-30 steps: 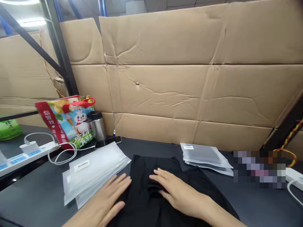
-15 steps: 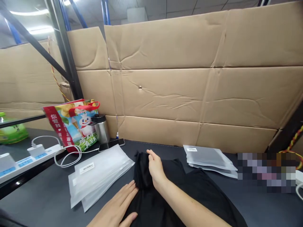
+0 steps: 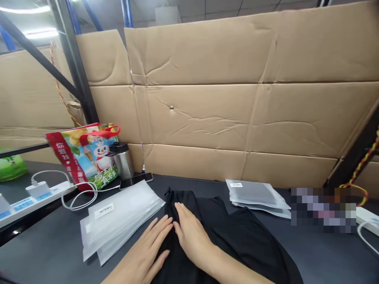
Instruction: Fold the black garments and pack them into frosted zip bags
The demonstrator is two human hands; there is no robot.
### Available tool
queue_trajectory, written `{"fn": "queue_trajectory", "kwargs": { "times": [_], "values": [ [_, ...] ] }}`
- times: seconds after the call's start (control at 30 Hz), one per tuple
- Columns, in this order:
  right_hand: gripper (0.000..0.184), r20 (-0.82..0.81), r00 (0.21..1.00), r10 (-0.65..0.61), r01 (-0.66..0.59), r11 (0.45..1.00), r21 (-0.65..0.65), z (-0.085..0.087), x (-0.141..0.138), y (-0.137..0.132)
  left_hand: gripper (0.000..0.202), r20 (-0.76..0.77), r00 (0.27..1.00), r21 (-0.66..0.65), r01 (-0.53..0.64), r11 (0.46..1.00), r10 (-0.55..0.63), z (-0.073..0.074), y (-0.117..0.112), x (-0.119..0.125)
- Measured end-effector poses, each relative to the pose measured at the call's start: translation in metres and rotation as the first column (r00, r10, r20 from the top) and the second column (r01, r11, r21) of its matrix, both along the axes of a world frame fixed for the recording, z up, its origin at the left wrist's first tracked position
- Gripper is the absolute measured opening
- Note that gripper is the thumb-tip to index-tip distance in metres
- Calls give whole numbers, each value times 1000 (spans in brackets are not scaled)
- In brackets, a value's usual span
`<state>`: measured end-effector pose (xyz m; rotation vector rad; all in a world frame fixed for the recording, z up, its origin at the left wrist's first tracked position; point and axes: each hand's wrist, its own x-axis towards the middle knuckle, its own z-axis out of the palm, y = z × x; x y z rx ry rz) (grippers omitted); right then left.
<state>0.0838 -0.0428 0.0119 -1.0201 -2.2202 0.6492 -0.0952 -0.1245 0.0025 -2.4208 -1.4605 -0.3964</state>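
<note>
The right hand [image 3: 191, 236] has slid beside the left hand [image 3: 145, 248], both spread flat on the black garment [image 3: 237, 240]

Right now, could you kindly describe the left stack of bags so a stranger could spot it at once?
On the dark workbench below the cardboard wall, find the black garment. The frosted plastic bags lie just left of it, by the left hand; the other stack sits further right.

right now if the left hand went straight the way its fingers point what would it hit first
Probably the right hand, beside the left hand's fingertips on the black garment; depth hides whether they touch.
</note>
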Motion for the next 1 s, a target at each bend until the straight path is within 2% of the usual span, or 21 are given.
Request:
{"fn": "queue_trajectory", "kwargs": {
  "times": [0.17, 0.23, 0.37, 0.47, 0.5, 0.57, 0.63, 0.7, 0.77, 0.8, 0.9, 1.0],
  "values": [
    [42, -173, 985, 6, -8, 1000, -13, 7, 2, 10, 51, 18, 999, -8, 40, 999, -40, 6, 10, -1],
    [36, -283, 958, -45, 38, 999, -28, 12, 8, 14, 43, 28, 998, -11, 53, 999, -53, 9, 17, 0],
    [32, -486, 837, -251, 216, 968, -127, 16, 36, 29, 22, 54, 997, -17, 60, 998, -59, 14, 32, 5],
    [35, -574, 752, -326, 237, 945, -226, 11, 71, 41, 17, 75, 994, 11, 81, 997, -81, 17, 42, 8],
    [36, -574, 745, -340, 237, 939, -249, 9, 83, 42, 18, 82, 992, 29, 90, 996, -92, 19, 44, 8],
    [37, -505, 784, -361, 285, 932, -223, 7, 102, 42, 20, 94, 990, 64, 98, 993, -104, 21, 48, 8],
    [38, -366, 865, -342, 333, 939, -91, 7, 112, 37, 19, 101, 989, 78, 97, 992, -104, 24, 49, 7],
    [47, -180, 955, -236, 249, 967, 50, 8, 111, 31, 17, 92, 990, 57, 104, 993, -109, 25, 49, 7],
    [58, -17, 992, -125, 126, 987, 101, 9, 101, 27, 16, 72, 989, 28, 128, 991, -130, 25, 48, 8],
    [56, 37, 995, -95, 91, 990, 104, 10, 95, 26, 16, 64, 988, 18, 141, 990, -142, 24, 48, 8],
    [29, 37, 990, -139, 134, 984, 118, 14, 81, 29, 20, 47, 987, 25, 154, 988, -155, 25, 49, 5],
    [24, -89, 962, -258, 268, 955, 127, 27, 88, 34, 21, 34, 988, 54, 147, 988, -149, 28, 52, -2]
  ]
}}
